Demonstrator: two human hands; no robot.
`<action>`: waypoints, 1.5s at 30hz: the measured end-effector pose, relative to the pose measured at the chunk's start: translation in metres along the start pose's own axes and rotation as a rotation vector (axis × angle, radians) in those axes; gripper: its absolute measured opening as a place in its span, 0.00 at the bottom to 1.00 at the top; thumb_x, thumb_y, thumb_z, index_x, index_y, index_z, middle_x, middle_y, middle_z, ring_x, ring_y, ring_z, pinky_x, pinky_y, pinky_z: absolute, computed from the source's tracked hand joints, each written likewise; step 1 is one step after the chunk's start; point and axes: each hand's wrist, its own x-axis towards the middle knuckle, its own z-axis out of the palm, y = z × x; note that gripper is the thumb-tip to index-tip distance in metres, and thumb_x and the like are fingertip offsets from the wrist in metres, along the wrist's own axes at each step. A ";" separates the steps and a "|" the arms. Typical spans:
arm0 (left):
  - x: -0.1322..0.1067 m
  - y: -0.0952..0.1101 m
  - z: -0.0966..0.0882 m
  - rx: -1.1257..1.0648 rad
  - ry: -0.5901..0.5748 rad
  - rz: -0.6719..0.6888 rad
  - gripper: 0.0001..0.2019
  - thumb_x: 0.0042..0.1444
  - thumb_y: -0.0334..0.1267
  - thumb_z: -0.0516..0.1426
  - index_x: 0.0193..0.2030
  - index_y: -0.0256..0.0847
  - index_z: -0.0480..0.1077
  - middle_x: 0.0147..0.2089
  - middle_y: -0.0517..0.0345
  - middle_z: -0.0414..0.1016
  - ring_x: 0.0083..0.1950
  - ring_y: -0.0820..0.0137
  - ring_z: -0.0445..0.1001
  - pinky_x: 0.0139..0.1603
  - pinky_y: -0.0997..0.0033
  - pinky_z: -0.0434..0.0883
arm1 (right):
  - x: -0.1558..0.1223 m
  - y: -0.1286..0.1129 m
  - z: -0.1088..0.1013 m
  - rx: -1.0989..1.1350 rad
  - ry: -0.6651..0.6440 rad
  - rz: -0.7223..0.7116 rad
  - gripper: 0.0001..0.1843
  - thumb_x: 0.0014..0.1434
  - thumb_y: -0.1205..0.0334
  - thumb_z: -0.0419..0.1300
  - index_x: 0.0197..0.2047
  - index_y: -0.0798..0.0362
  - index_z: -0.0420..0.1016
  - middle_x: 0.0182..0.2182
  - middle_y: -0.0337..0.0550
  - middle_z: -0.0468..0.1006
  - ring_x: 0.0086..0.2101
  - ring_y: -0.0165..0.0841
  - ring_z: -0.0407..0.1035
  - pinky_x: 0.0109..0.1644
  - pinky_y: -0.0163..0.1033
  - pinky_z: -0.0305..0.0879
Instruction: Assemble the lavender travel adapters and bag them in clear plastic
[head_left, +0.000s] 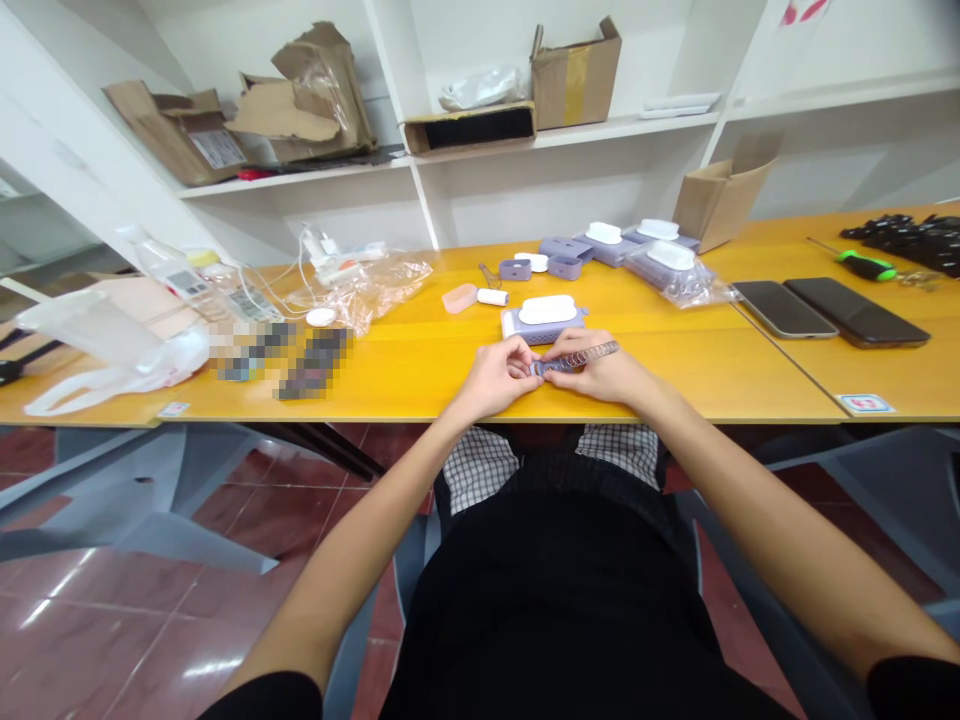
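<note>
Close to the table's front edge, my left hand and my right hand meet with closed fingers on a small purple piece. Its exact kind is too small to tell, and the fingers partly cover it. A narrow brownish strip with a repeating ring-like pattern runs from the right fingers across the back of that hand. Just beyond my hands stands a purple box with a white oval piece on top. Farther back are a small white cylinder, a pink flat piece and purple sleeves.
More purple boxes with white tops, some in clear plastic, sit at the back. Two phones and a screwdriver lie right. Left are a plastic bag, bottles and white cables. Shelves hold cardboard boxes.
</note>
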 end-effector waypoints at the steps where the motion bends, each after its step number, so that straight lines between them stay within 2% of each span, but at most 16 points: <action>1: 0.000 0.000 0.000 0.003 0.001 0.003 0.13 0.50 0.32 0.68 0.33 0.38 0.66 0.47 0.48 0.83 0.33 0.75 0.77 0.36 0.70 0.76 | 0.000 0.001 0.000 -0.021 0.002 0.001 0.06 0.61 0.56 0.70 0.41 0.47 0.85 0.36 0.43 0.80 0.36 0.37 0.75 0.43 0.46 0.74; 9: 0.000 -0.002 0.001 -0.009 -0.009 0.007 0.13 0.50 0.32 0.68 0.33 0.38 0.66 0.47 0.47 0.83 0.35 0.73 0.79 0.38 0.70 0.78 | -0.001 0.001 -0.002 -0.098 -0.012 -0.015 0.07 0.63 0.54 0.68 0.39 0.48 0.84 0.36 0.46 0.81 0.38 0.41 0.76 0.45 0.48 0.73; 16: 0.000 -0.001 0.000 -0.008 0.001 -0.013 0.12 0.50 0.31 0.68 0.33 0.37 0.67 0.46 0.47 0.83 0.34 0.74 0.79 0.37 0.71 0.77 | -0.002 0.007 -0.003 0.013 -0.069 -0.079 0.10 0.64 0.60 0.66 0.48 0.44 0.85 0.42 0.44 0.81 0.38 0.37 0.76 0.45 0.47 0.73; 27: -0.001 0.003 0.000 0.023 0.003 0.010 0.11 0.50 0.31 0.66 0.32 0.37 0.66 0.47 0.48 0.83 0.32 0.76 0.77 0.35 0.73 0.74 | 0.000 -0.002 0.005 -0.031 -0.005 -0.043 0.10 0.58 0.66 0.65 0.43 0.48 0.84 0.38 0.43 0.85 0.37 0.37 0.78 0.46 0.45 0.73; 36: 0.000 0.006 0.002 0.041 0.038 0.062 0.10 0.48 0.28 0.64 0.31 0.38 0.66 0.38 0.55 0.79 0.31 0.76 0.75 0.34 0.75 0.73 | -0.001 -0.012 0.010 -0.064 0.033 0.053 0.08 0.58 0.64 0.65 0.42 0.51 0.78 0.35 0.42 0.83 0.32 0.36 0.74 0.39 0.42 0.68; 41: 0.000 0.006 0.003 0.062 0.031 0.078 0.10 0.48 0.27 0.64 0.31 0.39 0.66 0.38 0.57 0.79 0.31 0.76 0.73 0.33 0.75 0.72 | 0.001 -0.009 0.011 -0.027 0.026 0.093 0.10 0.56 0.65 0.66 0.43 0.51 0.77 0.37 0.44 0.83 0.35 0.39 0.76 0.42 0.45 0.70; 45: 0.001 0.002 0.003 0.017 0.019 0.040 0.11 0.49 0.29 0.66 0.35 0.39 0.68 0.40 0.56 0.80 0.32 0.76 0.75 0.34 0.74 0.74 | 0.001 0.001 0.008 0.052 -0.019 0.121 0.10 0.58 0.63 0.66 0.45 0.50 0.79 0.42 0.45 0.85 0.43 0.42 0.78 0.50 0.49 0.73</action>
